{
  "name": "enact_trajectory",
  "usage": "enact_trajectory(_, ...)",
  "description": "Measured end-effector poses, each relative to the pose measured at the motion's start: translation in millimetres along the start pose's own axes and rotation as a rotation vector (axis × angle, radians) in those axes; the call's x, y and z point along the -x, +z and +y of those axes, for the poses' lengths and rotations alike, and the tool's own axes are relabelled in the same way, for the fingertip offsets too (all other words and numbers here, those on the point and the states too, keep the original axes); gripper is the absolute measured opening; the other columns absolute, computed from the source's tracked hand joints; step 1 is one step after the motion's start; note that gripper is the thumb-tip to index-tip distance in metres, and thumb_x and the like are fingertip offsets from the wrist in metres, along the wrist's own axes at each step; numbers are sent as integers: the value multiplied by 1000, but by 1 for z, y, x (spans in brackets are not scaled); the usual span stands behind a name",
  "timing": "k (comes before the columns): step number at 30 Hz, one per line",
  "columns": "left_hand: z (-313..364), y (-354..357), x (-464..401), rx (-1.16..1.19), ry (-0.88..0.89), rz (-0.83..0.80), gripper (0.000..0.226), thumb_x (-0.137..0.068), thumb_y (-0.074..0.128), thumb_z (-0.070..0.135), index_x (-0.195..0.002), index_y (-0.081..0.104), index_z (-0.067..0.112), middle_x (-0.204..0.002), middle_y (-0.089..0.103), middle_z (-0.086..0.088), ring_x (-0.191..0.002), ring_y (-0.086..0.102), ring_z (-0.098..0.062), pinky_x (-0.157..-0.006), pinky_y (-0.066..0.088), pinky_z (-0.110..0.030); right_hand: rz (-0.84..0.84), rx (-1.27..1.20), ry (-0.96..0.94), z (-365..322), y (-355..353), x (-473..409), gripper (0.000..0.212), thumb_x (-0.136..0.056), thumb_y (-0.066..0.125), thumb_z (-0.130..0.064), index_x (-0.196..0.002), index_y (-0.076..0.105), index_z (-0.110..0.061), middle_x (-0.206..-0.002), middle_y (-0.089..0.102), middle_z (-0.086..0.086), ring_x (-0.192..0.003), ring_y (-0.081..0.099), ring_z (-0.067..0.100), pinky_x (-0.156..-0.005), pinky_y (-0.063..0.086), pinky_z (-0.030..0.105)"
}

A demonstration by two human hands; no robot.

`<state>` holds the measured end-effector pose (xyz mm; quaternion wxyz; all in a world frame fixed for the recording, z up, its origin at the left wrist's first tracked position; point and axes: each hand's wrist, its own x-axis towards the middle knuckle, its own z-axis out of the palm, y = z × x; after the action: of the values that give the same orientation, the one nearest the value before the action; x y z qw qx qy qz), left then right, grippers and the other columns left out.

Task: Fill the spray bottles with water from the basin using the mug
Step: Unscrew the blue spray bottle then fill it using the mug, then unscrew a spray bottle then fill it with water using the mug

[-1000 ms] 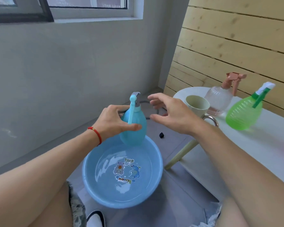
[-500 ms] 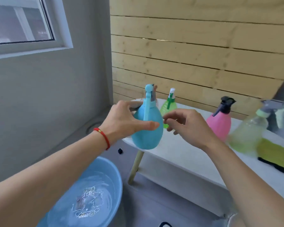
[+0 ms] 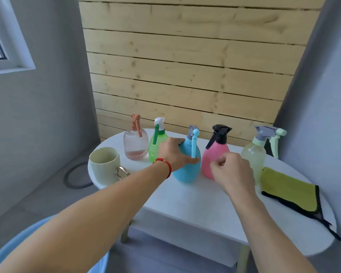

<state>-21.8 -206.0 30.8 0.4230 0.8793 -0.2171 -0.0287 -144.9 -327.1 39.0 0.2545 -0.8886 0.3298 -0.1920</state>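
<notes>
So the left hand, the one with a red string bracelet on the wrist, is wrapped around the left side of the round blue plastic spray bottle, thumb across the front just under its light blue trigger. The bottle stands upright on the white oval table, sitting in the row between the ribbed green spray bottle and the pink spray bottle with the black nozzle. The right hand is curled into a loose fist right in front of the pink one, holding nothing, just beside the blue bottle but not touching it. The cream ceramic mug with a gold handle sits at the table's left end, well clear of both hands. The light blue plastic basin only peeks in at bottom left under the left forearm. Further along: a clear ribbed bottle with a peach sprayer, a pale translucent green bottle, and a yellow-green cloth with black trim.
</notes>
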Motion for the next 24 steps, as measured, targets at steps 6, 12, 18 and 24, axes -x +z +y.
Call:
enact_trajectory(6, -7, 13, -22, 39, -5, -7, 57, -74, 91, 32, -123, 67, 13, -106, 66, -1, -95, 61, -20, -79, 53, -31, 126, 54, -99, 1, 5, -11, 42, -91, 63, -17, -129, 52, -3, -121, 56, 15, -99, 56, 32, -75, 41, 34)
enact_trajectory(12, -18, 15, -31, 69, 49, -20, 67, -76, 88, 36, -135, 60, 24, -126, 67, 7, -114, 62, -17, -92, 52, -32, 151, -72, -178, 5, 25, -33, 59, -90, 66, -12, -140, 41, 7, -137, 49, 23, -125, 50, 40, -100, 43, 41)
enact_trajectory(18, -20, 22, -19, 39, 35, 6, 70, -86, 80, 33, -147, 49, 16, -132, 64, -5, -121, 59, -27, -97, 51, -35, 134, -139, -120, 13, 41, -52, 56, -94, 71, -21, -137, 44, 3, -131, 57, 23, -119, 56, 42, -93, 46, 45)
enact_trajectory(24, -28, 18, 54, 86, 72, 176, 65, -86, 68, 1, -147, 49, 12, -144, 57, -6, -130, 54, -28, -110, 43, -33, 78, -117, -129, 19, 20, -36, 38, -89, 71, -20, -121, 56, -6, -115, 63, 14, -109, 59, 36, -78, 42, 36)
